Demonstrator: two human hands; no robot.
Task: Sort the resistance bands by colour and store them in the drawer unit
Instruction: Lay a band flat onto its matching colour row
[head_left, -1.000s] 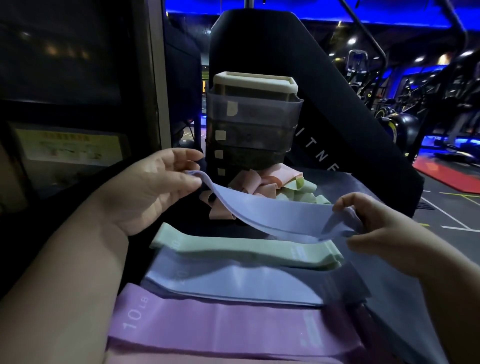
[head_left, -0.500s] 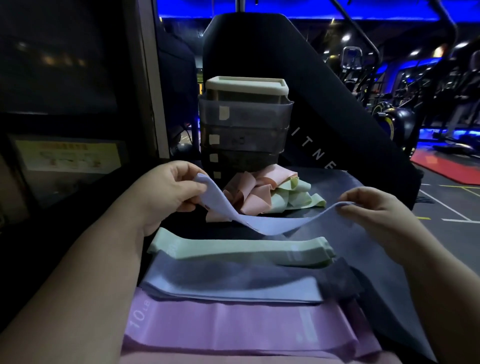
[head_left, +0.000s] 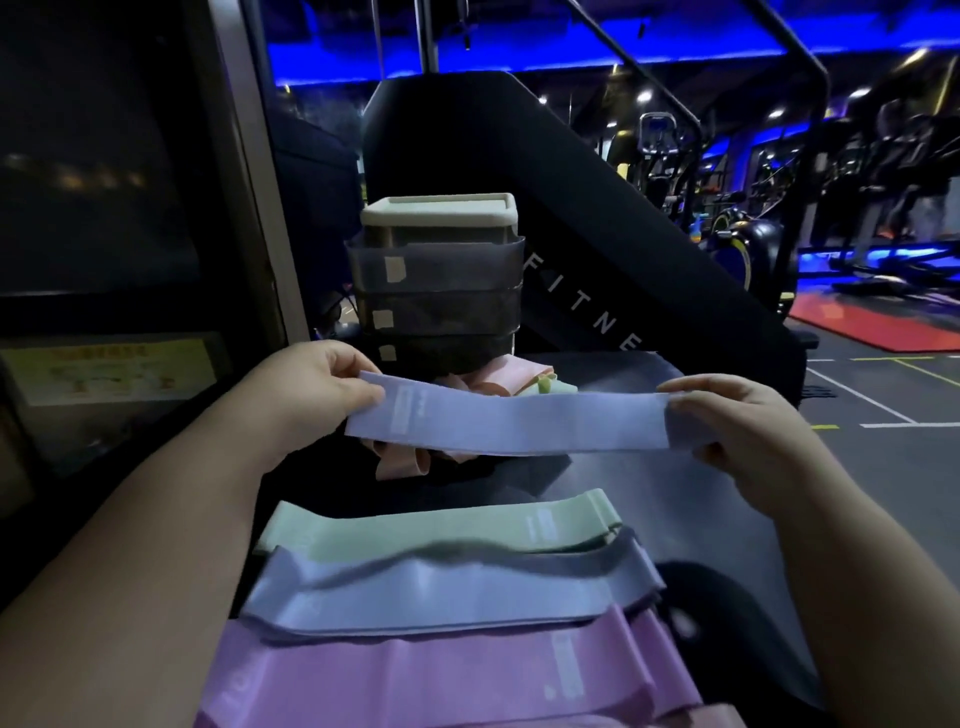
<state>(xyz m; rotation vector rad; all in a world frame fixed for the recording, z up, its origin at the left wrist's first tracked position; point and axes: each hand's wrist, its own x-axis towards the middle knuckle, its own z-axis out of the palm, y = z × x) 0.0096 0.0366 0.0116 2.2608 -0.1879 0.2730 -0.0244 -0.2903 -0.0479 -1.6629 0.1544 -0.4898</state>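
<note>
The person holds the lavender-blue band (head_left: 509, 423) flat above the counter (head_left: 623, 467), in front of the drawer unit (head_left: 436, 291). It is best kept taut and lowered squarely onto the same-coloured pile (head_left: 447, 592) at 6 o'clock. The left hand (head_left: 311, 400) fingers (head_left: 363, 395) pinch its 9 o'clock end narrowly, and the right hand (head_left: 737, 431) pinches the 3 o'clock end.

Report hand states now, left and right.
Left hand: pinches the left end of the blue-lilac band.
Right hand: pinches the same band's right end; it spans flat between both hands.
</note>
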